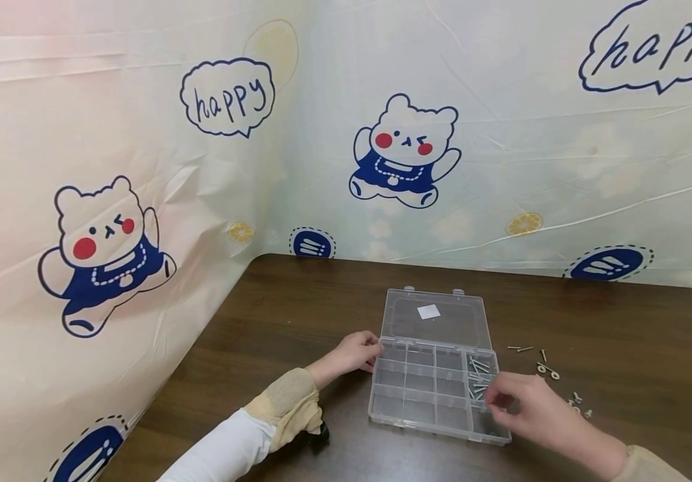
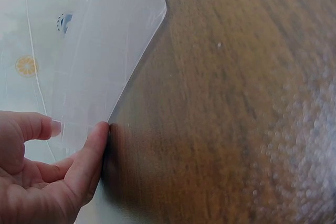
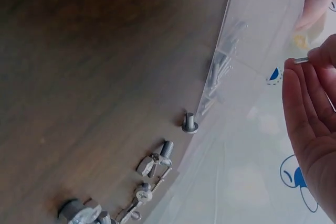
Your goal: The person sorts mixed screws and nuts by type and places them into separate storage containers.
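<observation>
On the wood-grained bench (image 1: 279, 301), a clear plastic box (image 1: 420, 407) is gripped by the left hand (image 1: 352, 353). At its right, a slim metal piece (image 3: 301, 60) is pinched by the right hand (image 1: 529, 403).

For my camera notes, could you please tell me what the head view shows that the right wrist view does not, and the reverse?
Only the head view shows the word "happy" and the white square on the open lid.

Only the right wrist view shows the thin metal piece pinched in the right hand.

Both share that hand, the clear box, the screws inside it, and loose hardware on the table.
</observation>
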Motion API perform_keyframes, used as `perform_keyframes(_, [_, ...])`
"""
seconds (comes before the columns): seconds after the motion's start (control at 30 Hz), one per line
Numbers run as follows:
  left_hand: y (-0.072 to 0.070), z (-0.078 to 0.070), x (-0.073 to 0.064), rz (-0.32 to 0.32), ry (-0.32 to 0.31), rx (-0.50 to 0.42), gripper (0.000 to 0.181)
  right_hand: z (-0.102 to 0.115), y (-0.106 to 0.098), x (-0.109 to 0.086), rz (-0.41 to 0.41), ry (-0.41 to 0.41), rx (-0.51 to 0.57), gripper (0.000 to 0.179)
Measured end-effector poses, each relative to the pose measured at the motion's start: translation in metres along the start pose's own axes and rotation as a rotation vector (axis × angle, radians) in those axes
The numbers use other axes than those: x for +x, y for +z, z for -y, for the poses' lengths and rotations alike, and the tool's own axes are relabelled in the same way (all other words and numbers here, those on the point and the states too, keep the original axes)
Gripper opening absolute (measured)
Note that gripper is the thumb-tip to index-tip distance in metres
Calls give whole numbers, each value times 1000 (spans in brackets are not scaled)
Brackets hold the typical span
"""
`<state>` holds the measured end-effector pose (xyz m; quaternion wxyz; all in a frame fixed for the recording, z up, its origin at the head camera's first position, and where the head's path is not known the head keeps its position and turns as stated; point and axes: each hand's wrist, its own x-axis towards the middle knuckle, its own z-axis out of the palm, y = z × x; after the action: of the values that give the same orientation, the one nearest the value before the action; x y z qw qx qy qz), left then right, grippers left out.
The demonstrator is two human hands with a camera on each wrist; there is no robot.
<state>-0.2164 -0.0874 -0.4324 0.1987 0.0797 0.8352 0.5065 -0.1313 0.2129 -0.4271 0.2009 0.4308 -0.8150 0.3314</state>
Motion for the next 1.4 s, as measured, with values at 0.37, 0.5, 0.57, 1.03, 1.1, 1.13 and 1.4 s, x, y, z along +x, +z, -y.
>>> perform_keyframes(0.37, [0,1,1,3,6,-5,23,-1,5,-1,84,-53,113,36])
perform_keyframes(0.5, [0,1,1,3,5,-11,23,-3,4,-1,82,-72,103,33])
perform_keyframes(0.57, [0,0,1,3,3,-10,23,-5,3,0,72,-72,87,29])
perform_keyframes(1.03, [-1,-1,2,10,8,10,23,-8,-27,19,-13,29,-62,20])
perform_keyframes(1.1, [-1,0,2,12,6,19,23,-7,-33,23,-21,71,-104,29])
perform_keyframes(1.13, [-1,0,3,13,5,19,23,-7,-36,24,-28,87,-125,30])
perform_keyframes(1.4, [-1,1,3,14,1,17,22,-13,-47,31,-35,161,-243,33])
